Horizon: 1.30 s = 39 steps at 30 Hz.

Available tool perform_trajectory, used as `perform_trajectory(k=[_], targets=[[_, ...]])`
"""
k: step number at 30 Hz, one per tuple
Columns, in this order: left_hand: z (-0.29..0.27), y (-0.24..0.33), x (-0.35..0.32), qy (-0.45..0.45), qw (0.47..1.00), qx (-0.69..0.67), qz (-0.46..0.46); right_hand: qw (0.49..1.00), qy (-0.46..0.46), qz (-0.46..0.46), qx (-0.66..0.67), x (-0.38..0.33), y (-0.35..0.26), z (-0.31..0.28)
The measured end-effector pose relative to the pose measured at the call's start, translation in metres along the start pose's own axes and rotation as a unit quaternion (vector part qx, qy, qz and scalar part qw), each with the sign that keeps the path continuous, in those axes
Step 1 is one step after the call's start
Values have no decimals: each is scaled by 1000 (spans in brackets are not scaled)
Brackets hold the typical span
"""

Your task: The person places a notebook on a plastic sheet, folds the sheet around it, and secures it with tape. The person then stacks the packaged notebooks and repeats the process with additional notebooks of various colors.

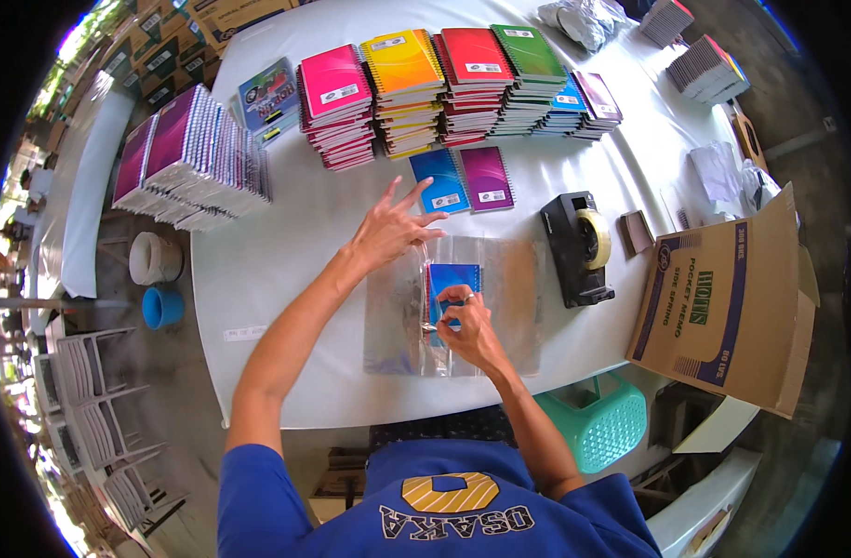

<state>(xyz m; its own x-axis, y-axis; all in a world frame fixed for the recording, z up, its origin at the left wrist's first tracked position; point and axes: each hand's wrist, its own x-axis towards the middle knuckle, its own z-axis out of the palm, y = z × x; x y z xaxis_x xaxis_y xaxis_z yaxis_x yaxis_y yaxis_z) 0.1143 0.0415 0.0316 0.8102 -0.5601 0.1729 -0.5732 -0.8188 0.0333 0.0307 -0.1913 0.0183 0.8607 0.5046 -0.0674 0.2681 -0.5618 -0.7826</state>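
In front of me a clear plastic sheet (514,316) lies on the white table, with a blue spiral notebook (455,274) in the middle of it. My right hand (467,325) is over the notebook, thumb and forefinger pinched on a fold of plastic by its left edge. My left hand (395,226) hovers over the sheet's far left corner with its fingers spread. Just beyond are another blue notebook (439,179) and a purple notebook (487,177), side by side. The right hand covers part of the notebook under it.
Stacks of pink (336,84), yellow (402,65), red (475,65) and green notebooks (528,56) line the far side. Wrapped purple notebooks (188,163) stand left. A black tape dispenser (574,251) and an open cardboard box (709,302) are right, a green stool (598,423) below.
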Motion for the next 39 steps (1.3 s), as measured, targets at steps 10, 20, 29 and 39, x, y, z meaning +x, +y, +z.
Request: perform_trajectory(k=[10,20,29,39], targets=[[-2,41,29,-102,958,-122,238,994,-15,22,108,-2,-2,-18],[27,45,15,43,966,-136,216,986,6,-138,-98,-24,38,-52],[36,52,12,56,975,-89,193,969,-66,-140,-194,-19,32,-54],[7,83,58,-170,978,-120,-20,986,107,-131,5,-23,62,-123]])
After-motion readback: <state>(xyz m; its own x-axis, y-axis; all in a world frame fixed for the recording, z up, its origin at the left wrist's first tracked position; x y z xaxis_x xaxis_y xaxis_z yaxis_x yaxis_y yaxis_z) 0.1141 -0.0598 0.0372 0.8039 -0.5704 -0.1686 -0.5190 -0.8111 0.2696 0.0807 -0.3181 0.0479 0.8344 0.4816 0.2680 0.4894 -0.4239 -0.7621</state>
